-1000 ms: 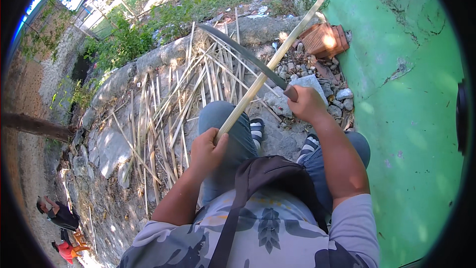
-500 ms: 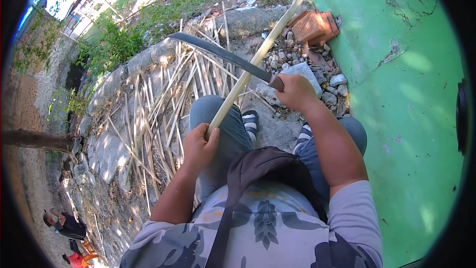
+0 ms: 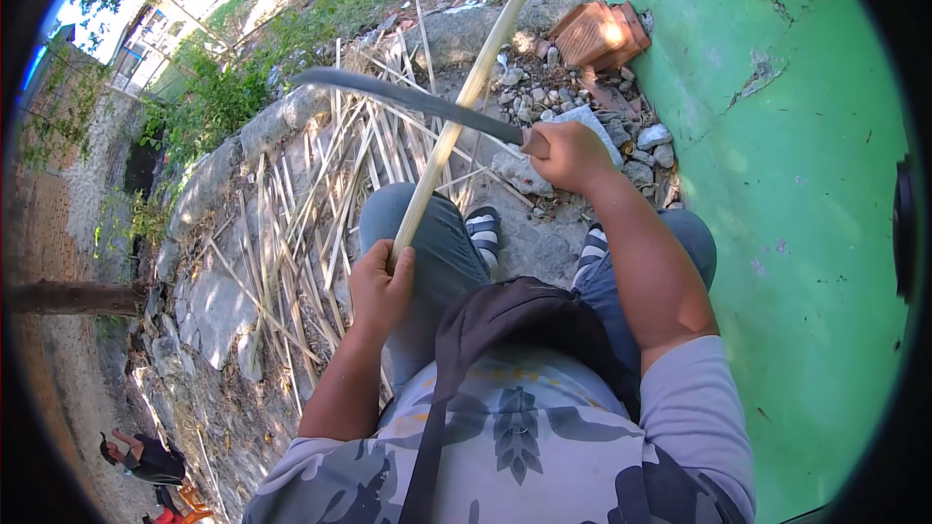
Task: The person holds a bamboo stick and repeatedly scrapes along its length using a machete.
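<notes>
My left hand [image 3: 381,283] is closed round the lower end of a long pale split strip, probably bamboo [image 3: 427,180], beside my left knee. The strip slants up and away to the right, past the top edge of the view. In my right hand [image 3: 575,156], fingers wrapped round its brown handle, is a machete [image 3: 388,90]. Its long dark blade points left and crosses the strip about midway along. Blade and strip overlap in the view; I cannot tell whether they touch.
Many thin pale strips [image 3: 282,262] lie heaped on the stony ground at left. Ahead are rubble [image 3: 621,141] and stacked orange clay blocks [image 3: 600,36]. A cracked green surface [image 3: 786,233] fills the right side. At far lower left is another person [image 3: 155,459]. A black bag [image 3: 524,315] lies across my lap.
The strip and both hands have shifted slightly left in the view. The machete blade now crosses the strip a little nearer my left hand, its tip further left. Both grips stay closed.
</notes>
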### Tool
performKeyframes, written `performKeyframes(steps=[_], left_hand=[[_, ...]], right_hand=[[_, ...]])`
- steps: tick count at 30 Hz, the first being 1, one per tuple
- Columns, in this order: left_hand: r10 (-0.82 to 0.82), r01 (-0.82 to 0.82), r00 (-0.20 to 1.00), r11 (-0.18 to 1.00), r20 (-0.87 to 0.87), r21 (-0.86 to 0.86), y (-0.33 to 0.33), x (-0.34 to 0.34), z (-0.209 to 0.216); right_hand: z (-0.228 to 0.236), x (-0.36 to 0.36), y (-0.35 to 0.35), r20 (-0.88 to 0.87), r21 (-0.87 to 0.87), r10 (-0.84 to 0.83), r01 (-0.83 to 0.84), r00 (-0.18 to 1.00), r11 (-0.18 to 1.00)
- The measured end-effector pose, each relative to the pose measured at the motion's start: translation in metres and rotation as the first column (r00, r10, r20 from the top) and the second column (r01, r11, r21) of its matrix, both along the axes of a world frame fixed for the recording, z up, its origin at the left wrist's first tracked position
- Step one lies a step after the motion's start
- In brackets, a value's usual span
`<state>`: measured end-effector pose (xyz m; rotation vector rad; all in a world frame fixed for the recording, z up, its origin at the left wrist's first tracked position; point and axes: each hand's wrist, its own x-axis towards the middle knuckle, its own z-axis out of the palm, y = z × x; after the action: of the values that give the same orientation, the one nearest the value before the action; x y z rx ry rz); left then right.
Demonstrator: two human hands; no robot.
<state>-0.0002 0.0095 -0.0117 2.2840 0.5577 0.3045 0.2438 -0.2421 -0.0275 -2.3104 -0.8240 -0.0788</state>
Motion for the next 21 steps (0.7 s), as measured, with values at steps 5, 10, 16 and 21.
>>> performKeyframes(steps=[5,10,16,21], left_hand=[[-0.013,0.013,1.000,0.998,-0.013,0.064,-0.004,0.002,0.005],[-0.011,0.010,1.000,0.998,0.015,0.059,-0.002,0.001,0.001],[-0.055,0.055,0.998,0.987,-0.006,0.148,-0.002,0.000,0.007],[-0.023,0.023,1.000,0.996,-0.003,0.088,-0.003,0.002,0.005]], right_hand=[[-0.010,-0.001,-0.009,-0.037,0.095,0.025,-0.022,0.999,0.995],[0.009,-0.020,0.008,-0.093,-0.060,0.207,-0.213,0.974,0.975],[0.014,-0.011,0.005,0.063,-0.283,0.230,-0.204,0.971,0.937],[-0.001,-0.002,-0.002,-0.081,-0.094,0.049,-0.057,0.996,0.994]])
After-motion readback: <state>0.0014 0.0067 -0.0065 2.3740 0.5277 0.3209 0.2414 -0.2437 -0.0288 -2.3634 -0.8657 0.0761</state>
